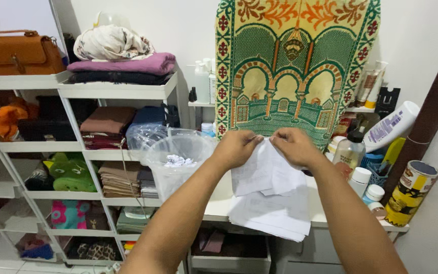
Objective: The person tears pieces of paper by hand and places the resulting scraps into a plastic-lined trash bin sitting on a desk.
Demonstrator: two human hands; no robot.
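My left hand and my right hand are raised together in front of me, each pinching the top edge of a white sheet of paper that hangs down between them. Below it a stack of white papers lies on the white table, overhanging its front edge. Left of my left hand stands a clear plastic bin lined with a bag, with crumpled white paper scraps inside.
A green and yellow patterned rug hangs on the wall behind the table. Bottles, jars and a yellow can crowd the table's right side. White shelves at left hold folded clothes, bags and plush toys.
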